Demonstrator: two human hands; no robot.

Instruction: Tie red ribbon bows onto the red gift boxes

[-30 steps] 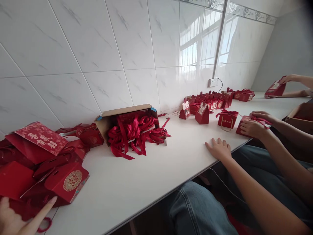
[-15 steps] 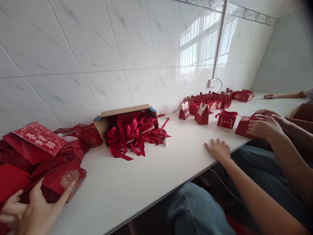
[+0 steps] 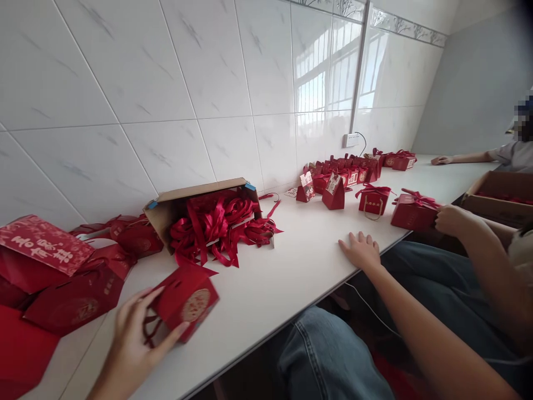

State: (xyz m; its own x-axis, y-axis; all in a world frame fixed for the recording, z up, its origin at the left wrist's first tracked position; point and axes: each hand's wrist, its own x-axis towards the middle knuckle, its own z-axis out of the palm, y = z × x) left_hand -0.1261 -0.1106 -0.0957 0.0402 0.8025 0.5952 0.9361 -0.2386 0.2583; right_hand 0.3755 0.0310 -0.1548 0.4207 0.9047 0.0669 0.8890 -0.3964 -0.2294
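My left hand (image 3: 135, 333) is closed around a small red box (image 3: 195, 308) with a round gold emblem, above the white table at lower left. Its thumb lies along the near side of the box and the fingers reach over the top; dark red ribbon shows beside them. My right hand (image 3: 362, 250) lies flat near the table's front edge, fingers spread, holding nothing. Behind the held box, a cardboard box (image 3: 200, 189) on its side spills red ribbons (image 3: 220, 222).
Red boxes (image 3: 79, 291) are piled at left. More red boxes (image 3: 333, 191) line the tiled wall. At right, another person's hand (image 3: 456, 219) touches a ribboned box (image 3: 412, 214). A farther person's hand (image 3: 441, 160) rests on the table. An open carton (image 3: 499, 191) stands at right.
My left hand has brought the red box rightward from the pile. Another hand at far left has gone from view. The view has shifted slightly right, and the neighbour's hands have drawn back from the ribbon.
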